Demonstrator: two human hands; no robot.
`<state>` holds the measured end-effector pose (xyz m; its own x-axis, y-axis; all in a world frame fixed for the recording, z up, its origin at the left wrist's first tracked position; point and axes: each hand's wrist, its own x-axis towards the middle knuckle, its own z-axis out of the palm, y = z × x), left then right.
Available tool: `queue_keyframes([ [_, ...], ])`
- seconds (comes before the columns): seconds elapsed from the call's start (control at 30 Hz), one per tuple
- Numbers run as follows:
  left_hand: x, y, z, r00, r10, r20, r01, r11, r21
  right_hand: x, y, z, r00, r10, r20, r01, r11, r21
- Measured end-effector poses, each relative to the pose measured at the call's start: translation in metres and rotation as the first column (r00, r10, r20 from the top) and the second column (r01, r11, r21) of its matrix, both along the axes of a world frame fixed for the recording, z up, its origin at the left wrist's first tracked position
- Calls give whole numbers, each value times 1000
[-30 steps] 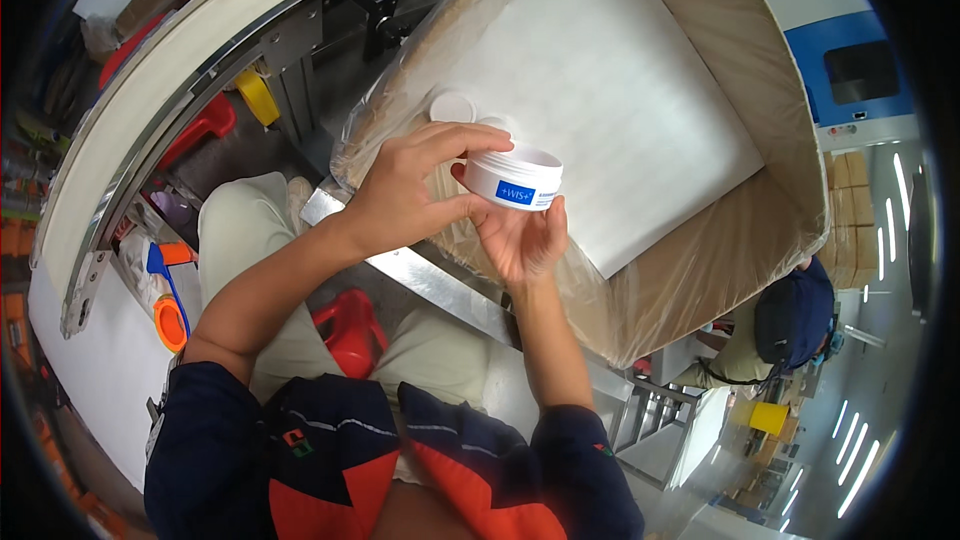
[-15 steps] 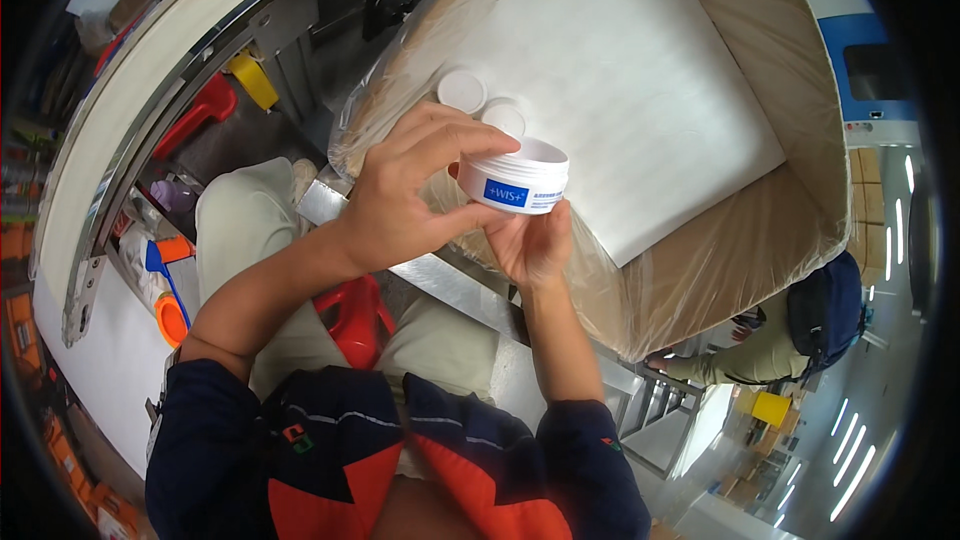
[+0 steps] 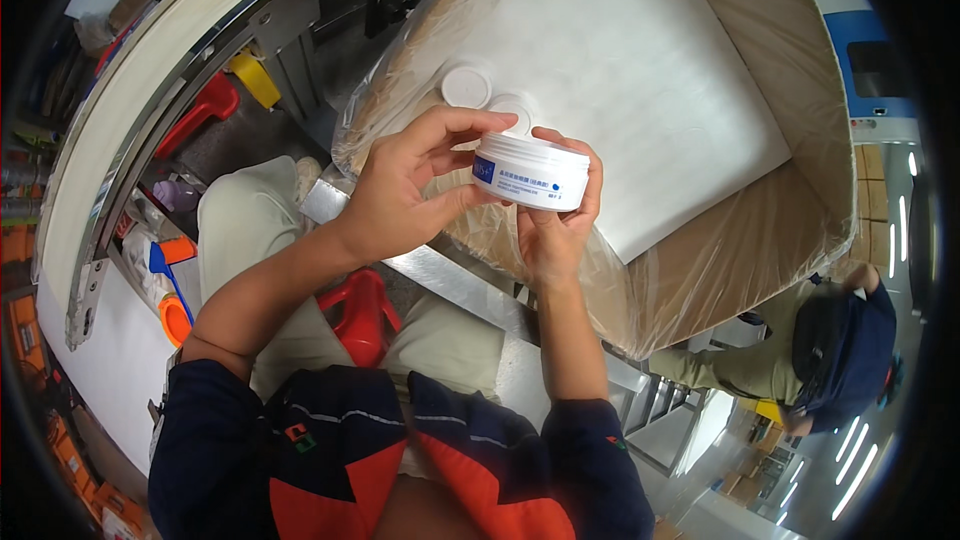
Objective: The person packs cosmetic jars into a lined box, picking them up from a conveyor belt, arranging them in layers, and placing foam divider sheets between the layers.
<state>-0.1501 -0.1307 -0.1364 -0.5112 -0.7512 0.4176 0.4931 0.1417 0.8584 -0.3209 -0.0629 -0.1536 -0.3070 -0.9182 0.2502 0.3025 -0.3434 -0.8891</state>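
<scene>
A round white jar (image 3: 533,176) with a blue patch and small print on its side is held up in front of me, over the near left edge of the box. My left hand (image 3: 405,175) grips it from the left, thumb low on the wall and forefinger up by the threaded rim. From the right and below, my right hand (image 3: 563,230) holds it, fingers curled round the far side and thumb underneath. Two round white pieces, one (image 3: 467,87) in full view and the other (image 3: 513,112) partly behind my left fingers, lie just beyond.
A large cardboard box (image 3: 720,285) lined with clear plastic contains a white sheet (image 3: 640,70). A metal bar (image 3: 440,275) crosses above my knees, with a red stool (image 3: 362,315) below. At left runs a curved white-topped rail (image 3: 170,30). Another person (image 3: 835,350) bends at the right.
The jar has turned in my hands, bringing its printed text round to the front and the blue patch to the left. My right fingers now wrap its right side. The other person has moved further into view.
</scene>
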Motion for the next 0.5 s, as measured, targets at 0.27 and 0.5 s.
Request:
queue_keyframes([
  [0.27,3,0,1,997,-54,57,54,999,3,-6,-1,-5,996,-14,-87,9,998,-58],
  [0.5,2,-1,-2,997,-19,75,22,999,-33,-9,-1,-3,983,-65,-171,53,996,-69],
])
